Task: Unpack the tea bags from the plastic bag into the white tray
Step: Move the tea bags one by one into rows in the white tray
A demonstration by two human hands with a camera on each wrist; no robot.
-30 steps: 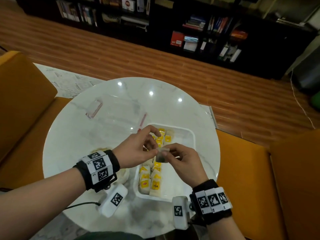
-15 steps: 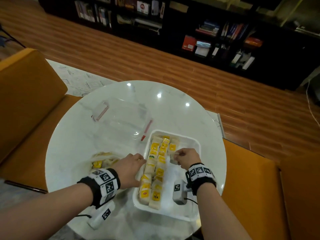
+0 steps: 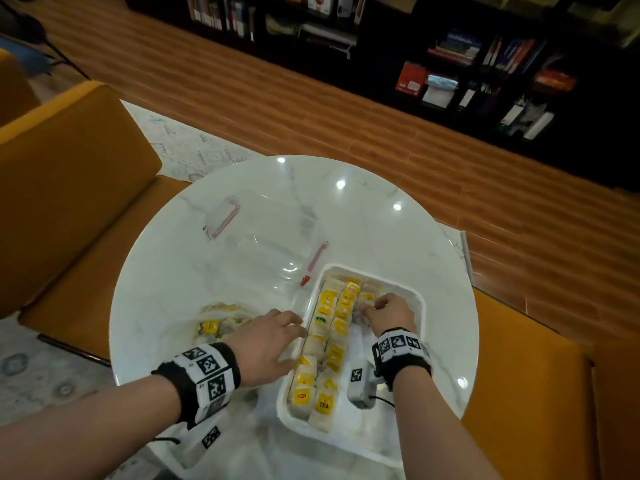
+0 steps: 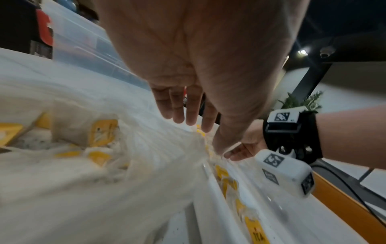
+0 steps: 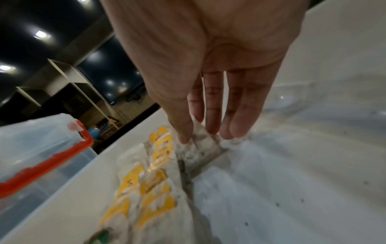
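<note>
White marble makes up the round table [image 3: 194, 271] in the middle of the head view, with mustard-yellow seats [image 3: 69, 188] at the frame's left and right edges. In the lower centre sits the white tray [image 3: 420, 299], holding two rows of tea bags [image 3: 332, 341] with yellow tags along its left side. The right hand [image 3: 389, 311] is inside the upper part of the tray; in the right wrist view its fingers [image 5: 213, 118] point down nearly straight, tips touching a single tea bag [image 5: 202, 145] that stands against the end of the rows. Whether they pinch it or only press on it I cannot tell. The left hand [image 3: 268, 341] lies just left of the tray, fingers stretched out and relaxed over the tray's left rim, holding nothing that shows. Under and to the left of that hand is the crumpled plastic bag [image 3: 221, 323], with more yellow-tagged tea bags inside it, touching the tray's left wall in the left wrist view. Above the tray, toward the upper centre of the table, stands a clear box with red clips [image 3: 266, 237], close to the tray's top left corner. A dark bookshelf [image 3: 485, 64] fills the top of the frame beyond the wooden floor [image 3: 311, 126].
</note>
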